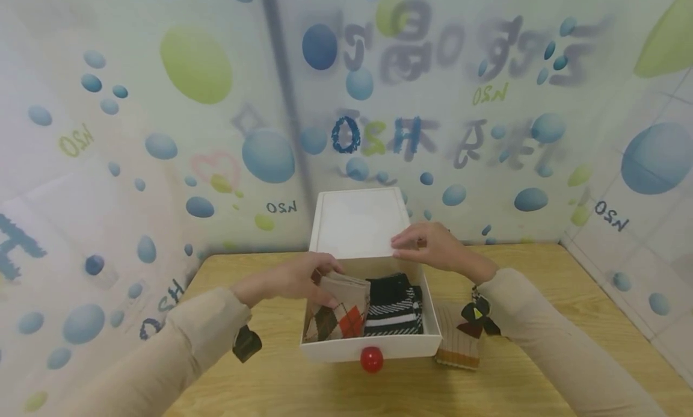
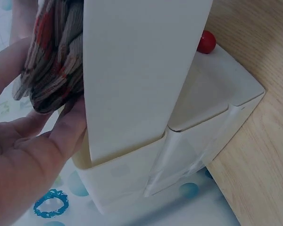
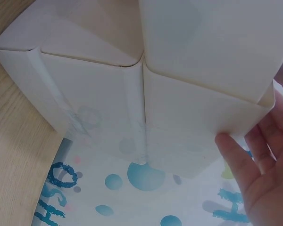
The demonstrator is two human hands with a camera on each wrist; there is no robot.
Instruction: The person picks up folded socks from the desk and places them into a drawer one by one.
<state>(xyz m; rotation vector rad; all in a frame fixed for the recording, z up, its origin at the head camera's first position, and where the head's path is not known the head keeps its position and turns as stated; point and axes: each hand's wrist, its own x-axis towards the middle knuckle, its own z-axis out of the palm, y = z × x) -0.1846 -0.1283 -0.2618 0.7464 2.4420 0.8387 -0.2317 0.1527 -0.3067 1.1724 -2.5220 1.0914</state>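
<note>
A white box (image 1: 360, 221) with a pulled-out drawer (image 1: 397, 348) stands in front of me, a red knob (image 1: 372, 359) on the drawer's front. My left hand (image 1: 303, 278) holds folded argyle socks (image 1: 346, 302), beige with red and dark diamonds, in the left part of the drawer. Right beside them lie black socks with white stripes (image 1: 394, 305). In the left wrist view my fingers and thumb (image 2: 68, 127) are around the sock bundle. My right hand (image 1: 435, 245) pinches the box's front right edge; the right wrist view shows the thumb (image 3: 231, 148) against its white side.
Another folded sock, striped beige and brown (image 1: 457, 339), lies on the wooden table (image 1: 260, 351) to the right of the drawer. Behind the table rises a wall (image 1: 460, 122) with blue and green spots and lettering.
</note>
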